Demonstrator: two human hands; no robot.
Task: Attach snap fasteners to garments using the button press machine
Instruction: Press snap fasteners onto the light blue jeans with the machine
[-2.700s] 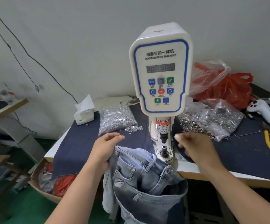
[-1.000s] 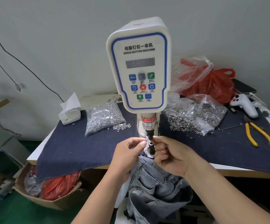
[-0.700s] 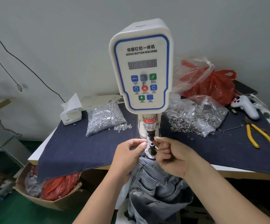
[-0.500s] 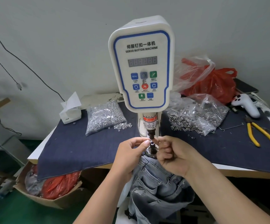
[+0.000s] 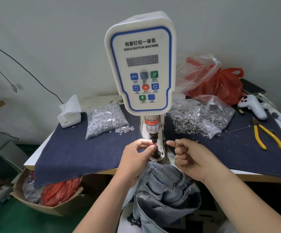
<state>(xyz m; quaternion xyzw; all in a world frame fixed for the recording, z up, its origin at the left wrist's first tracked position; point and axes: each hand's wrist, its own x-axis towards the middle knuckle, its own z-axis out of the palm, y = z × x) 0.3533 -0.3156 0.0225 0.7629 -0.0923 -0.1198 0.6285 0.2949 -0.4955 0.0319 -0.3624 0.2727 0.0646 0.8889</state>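
At the bottom centre of the frame, a pair of faded blue jeans (image 5: 166,195) hung off the table edge (image 5: 102,172), their waistband drawn up to the base of the button machine (image 5: 140,64). Just above, the left hand (image 5: 134,158) had its fingers curled, thumb and forefinger pinched together at the machine's black punch (image 5: 154,140), where a red light fell on the fingertips; whether they gripped a fastener could not be told. The right hand (image 5: 193,158) hovered just right of the punch, apart from it, its fingers loosely curled and holding nothing, forefinger pointing toward the tool. Farther back on the dark cloth (image 5: 79,148), a bag of silver fasteners (image 5: 106,120) lay at left of the machine and a bag of ring fasteners (image 5: 202,120) at right. Yellow-handled pliers (image 5: 267,137) lay at the right edge.
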